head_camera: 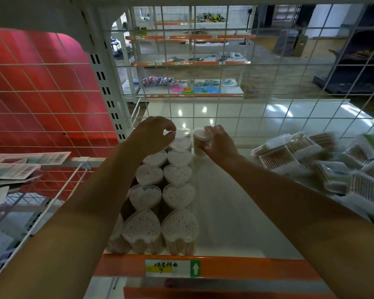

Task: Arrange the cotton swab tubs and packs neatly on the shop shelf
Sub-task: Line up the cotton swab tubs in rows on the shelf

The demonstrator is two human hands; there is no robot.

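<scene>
Head view looks down along my two bare forearms onto the white shop shelf [231, 212] with its orange front rail [257, 267] and a price label [172, 269]. My right hand [219, 143] curls its fingers around a round tub [200, 142] of cotton swabs, tilted a little, at the back of the shelf close to the wire mesh back [225, 87]. My left hand [152, 134] reaches to the far end of the heart-shaped tubs [177, 194], fingers bent with thumb and forefinger nearly meeting over the rearmost tub [183, 132]; whether they actually pinch its lid I cannot tell. The heart tubs stand upright in two close rows running from the rail back toward the mesh, touching one another, and the round tub sits just beside the right-hand row at its far end. To the right, well apart from the rows, flat packs of swabs [311, 156] lie heaped and overlapping in a loose pile. Left of a wire divider [58, 193], carded goods with barcodes [24, 167] lie on the neighbouring shelf.
</scene>
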